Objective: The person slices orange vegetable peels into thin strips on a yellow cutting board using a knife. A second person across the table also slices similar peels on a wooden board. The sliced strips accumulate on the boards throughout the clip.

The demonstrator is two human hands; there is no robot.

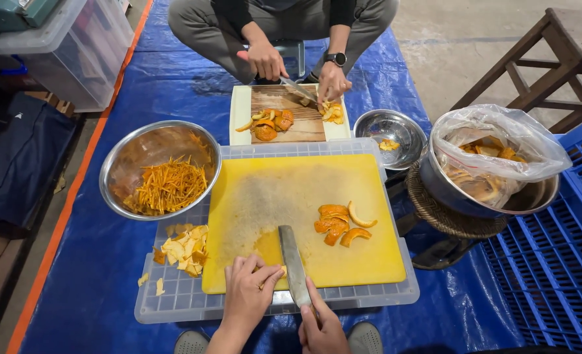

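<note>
My left hand presses a small piece of orange peel onto the yellow cutting board at its near edge. My right hand grips a knife whose blade lies on the board right beside that peel. A few orange peel pieces lie on the board's right half. To the left, a steel bowl holds thin orange peel strips.
The board rests on a clear plastic lid bearing pale peel scraps. Opposite, another person cuts peel on a wooden board. A small steel bowl, a bag-lined pot and a blue crate stand at right.
</note>
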